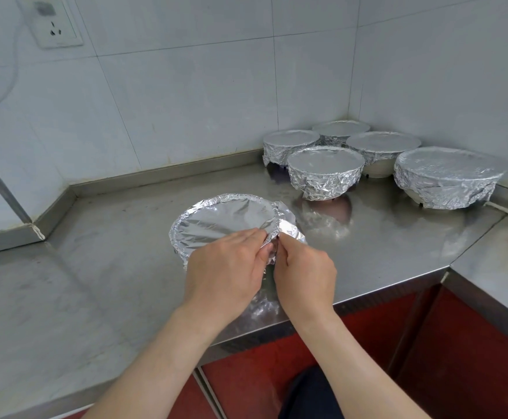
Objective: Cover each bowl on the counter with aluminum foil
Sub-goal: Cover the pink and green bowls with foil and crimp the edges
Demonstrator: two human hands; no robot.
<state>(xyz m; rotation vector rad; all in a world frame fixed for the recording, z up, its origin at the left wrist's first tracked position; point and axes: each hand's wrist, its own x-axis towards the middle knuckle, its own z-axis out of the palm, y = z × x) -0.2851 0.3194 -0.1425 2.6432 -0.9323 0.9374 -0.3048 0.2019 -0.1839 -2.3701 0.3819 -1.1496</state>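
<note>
Left hand (225,269) and right hand (305,272) each pinch the foil (225,216) at the bowl (180,241) rim.

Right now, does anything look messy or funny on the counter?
Only one thing: a loose foil flap sticks out from the near bowl, where the left hand and right hand pinch the foil. The five bowls in the corner look neatly wrapped; nothing is spilled.

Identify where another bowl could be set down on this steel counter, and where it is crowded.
Free: the bare stainless steel counter left of the near foil-covered bowl, up to the white tiled wall. Crowded: the back right corner, where five foil-wrapped bowls cluster.
</note>
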